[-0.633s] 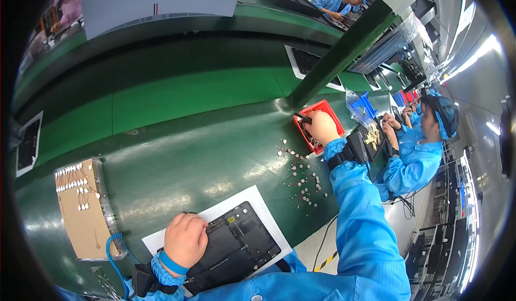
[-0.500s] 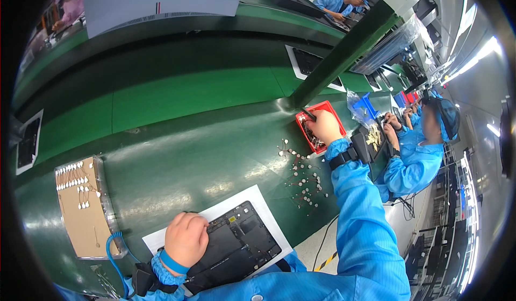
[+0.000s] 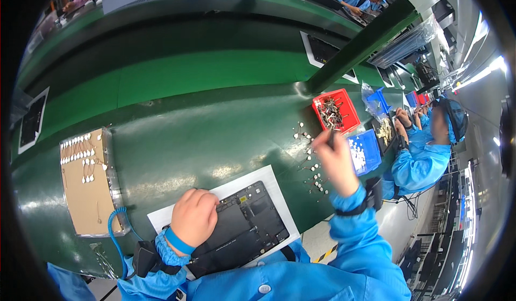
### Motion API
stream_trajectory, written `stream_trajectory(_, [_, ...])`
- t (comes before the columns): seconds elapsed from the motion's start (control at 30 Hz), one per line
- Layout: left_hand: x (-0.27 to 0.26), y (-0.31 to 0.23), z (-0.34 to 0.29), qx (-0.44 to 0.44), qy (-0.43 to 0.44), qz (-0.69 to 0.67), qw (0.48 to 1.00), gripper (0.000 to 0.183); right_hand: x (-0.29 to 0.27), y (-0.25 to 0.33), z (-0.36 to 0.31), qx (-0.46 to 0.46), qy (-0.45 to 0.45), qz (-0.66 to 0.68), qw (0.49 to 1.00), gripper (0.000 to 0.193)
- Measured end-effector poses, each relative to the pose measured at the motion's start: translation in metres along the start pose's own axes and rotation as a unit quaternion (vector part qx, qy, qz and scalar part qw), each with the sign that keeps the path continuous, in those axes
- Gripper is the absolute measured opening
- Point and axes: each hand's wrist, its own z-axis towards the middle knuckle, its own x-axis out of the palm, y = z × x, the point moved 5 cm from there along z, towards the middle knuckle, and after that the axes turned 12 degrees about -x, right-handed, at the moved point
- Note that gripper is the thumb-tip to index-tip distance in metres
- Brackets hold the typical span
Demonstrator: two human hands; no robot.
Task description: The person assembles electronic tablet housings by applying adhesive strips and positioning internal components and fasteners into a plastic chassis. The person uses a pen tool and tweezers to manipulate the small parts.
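Note:
An opened laptop base [image 3: 236, 228], black with its inner parts showing, lies on a white sheet [image 3: 277, 185] in front of me. My left hand [image 3: 194, 219] rests closed over its left side; what its curled fingers hold, if anything, is hidden. Up and to the right, my right hand [image 3: 338, 158] pinches a dark pen-like tool [image 3: 331, 139], whose kind I cannot make out. That hand is just below a red bin [image 3: 350, 119] of small mixed metal parts. Beside the hand, small white round parts with thin wires [image 3: 314, 167] lie scattered on the green bench.
A blue bin [image 3: 371, 164] of white pieces stands right of my right hand. At left is a brown board [image 3: 88, 204] with rows of white-ended wires, near a coiled blue cord [image 3: 111, 228]. A green post [image 3: 365, 43] rises behind the red bin. A co-worker [image 3: 424, 156] sits at right.
My right hand has drawn back from inside the red bin toward me, still holding the dark tool. The blue bin has come into sight. My left hand stays on the laptop base.

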Motion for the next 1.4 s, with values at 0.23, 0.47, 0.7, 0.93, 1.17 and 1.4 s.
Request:
stream_trajectory(0.23, [0.0,-0.001,-0.002,0.004,-0.004,0.001,1.0,0.013,0.086,0.029,-0.058,-0.071,0.092,-0.004,0.993,0.011])
stream_trajectory(0.47, [0.0,0.0,-0.002,0.004,-0.005,0.006,1.0,0.013,0.096,0.03,-0.066,-0.027,0.098,-0.091,0.991,0.011])
stream_trajectory(0.7, [0.0,-0.001,-0.002,0.008,-0.006,0.006,1.0,0.014,0.097,0.028,-0.066,-0.028,0.079,-0.133,0.988,0.01])
stream_trajectory(0.93, [0.0,0.001,-0.003,0.008,-0.005,0.0,1.0,0.015,0.097,0.026,-0.063,-0.003,0.115,-0.17,0.979,0.017])
stream_trajectory(1.17, [0.0,-0.002,-0.003,0.015,-0.015,0.01,1.0,0.015,0.092,0.014,-0.055,0.038,0.138,-0.087,0.986,0.02])
stream_trajectory(1.4, [0.001,-0.003,-0.005,0.028,-0.019,0.017,0.999,0.014,0.088,0.005,-0.051,0.065,0.142,-0.069,0.985,0.023])
